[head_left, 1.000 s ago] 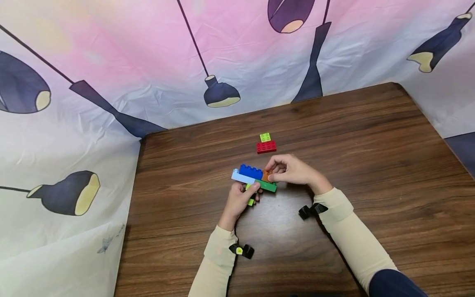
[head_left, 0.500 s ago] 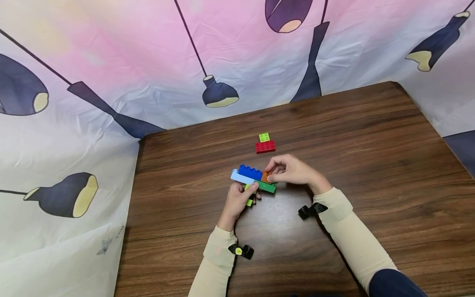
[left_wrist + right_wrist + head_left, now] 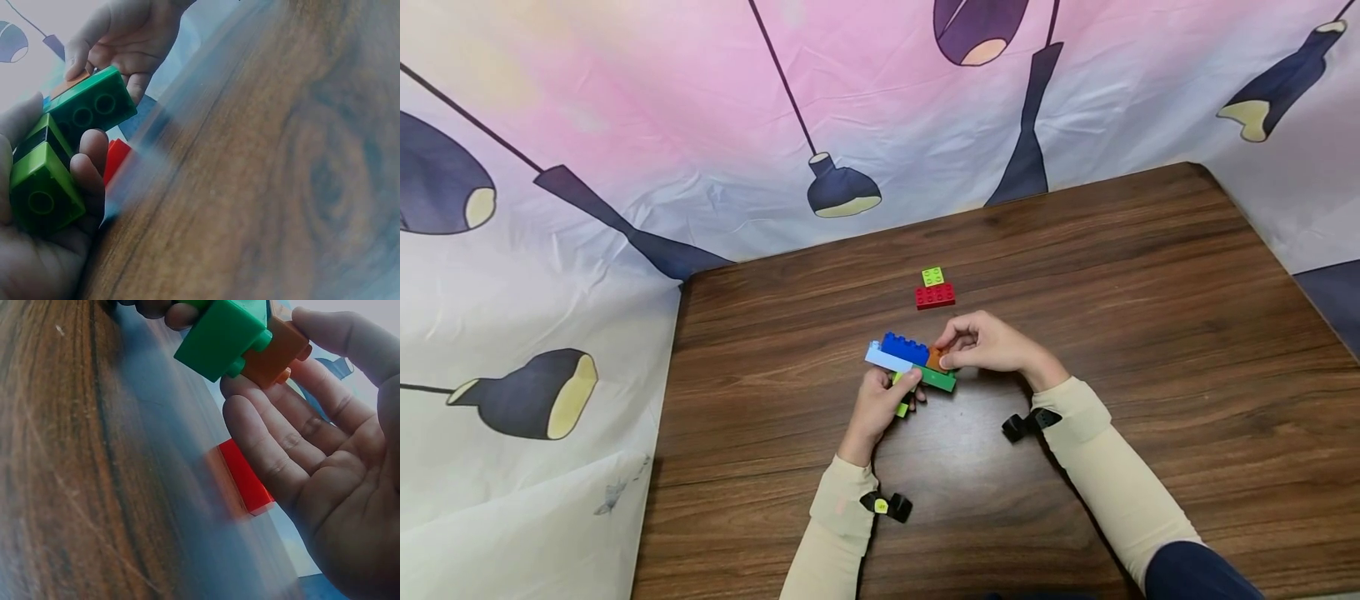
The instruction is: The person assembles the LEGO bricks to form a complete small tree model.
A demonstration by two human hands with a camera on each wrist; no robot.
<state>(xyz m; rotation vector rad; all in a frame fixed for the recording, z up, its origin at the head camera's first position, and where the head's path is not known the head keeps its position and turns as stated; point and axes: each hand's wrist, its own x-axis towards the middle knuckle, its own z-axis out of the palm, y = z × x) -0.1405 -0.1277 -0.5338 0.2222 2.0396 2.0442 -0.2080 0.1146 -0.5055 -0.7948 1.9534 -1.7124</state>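
Note:
My left hand (image 3: 874, 407) grips the lower part of a brick build, a stem of lime bricks (image 3: 42, 187) with a black brick (image 3: 44, 142) between them. Across the top of that stem lie a light blue brick (image 3: 887, 359) and a green brick (image 3: 936, 378), end to end. On these sits a dark blue brick (image 3: 905, 349), with an orange brick (image 3: 935, 357) beside it over the green one. Thumb and fingers of my right hand (image 3: 992, 343) pinch the orange brick. In the right wrist view the orange brick's studs show past the green brick. My left palm partly hides the stem.
Beyond the hands, a red brick (image 3: 935, 297) lies on the wooden table (image 3: 1075, 283), with a small lime brick (image 3: 932, 276) just behind it. A printed cloth (image 3: 700, 125) hangs along the table's back and left edges.
The head view shifts very slightly. Both hands keep the same hold, and the bricks stay in the same arrangement.

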